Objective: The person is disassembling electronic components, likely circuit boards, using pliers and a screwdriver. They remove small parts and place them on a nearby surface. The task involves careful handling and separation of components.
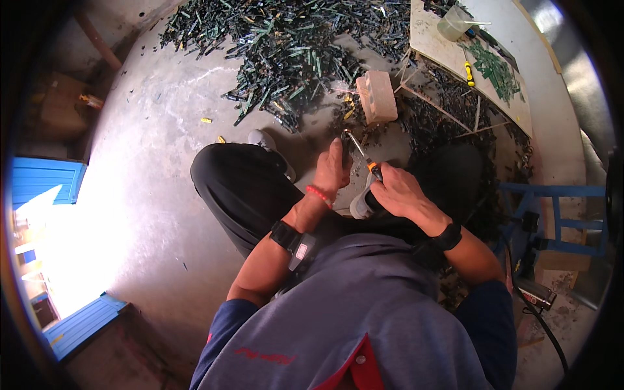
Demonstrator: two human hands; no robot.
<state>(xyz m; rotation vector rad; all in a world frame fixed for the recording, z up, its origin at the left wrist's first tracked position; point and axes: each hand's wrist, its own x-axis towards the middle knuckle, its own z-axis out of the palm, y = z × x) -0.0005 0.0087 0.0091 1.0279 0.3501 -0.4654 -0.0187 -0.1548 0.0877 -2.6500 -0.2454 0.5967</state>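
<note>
Gripping: right hand (398,192) closed on screwdriver (365,158).
Left hand (333,168): fingers curled over a small, hidden piece near the brick (377,95).
Risk: tip may slip into left fingers.

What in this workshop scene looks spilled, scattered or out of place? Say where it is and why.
A heap of dark green strips sprawls loose over the concrete floor, with stray yellow bits flung apart from it. A brick lies tilted at the heap's edge, beyond the left hand and right hand holding a screwdriver.
</note>
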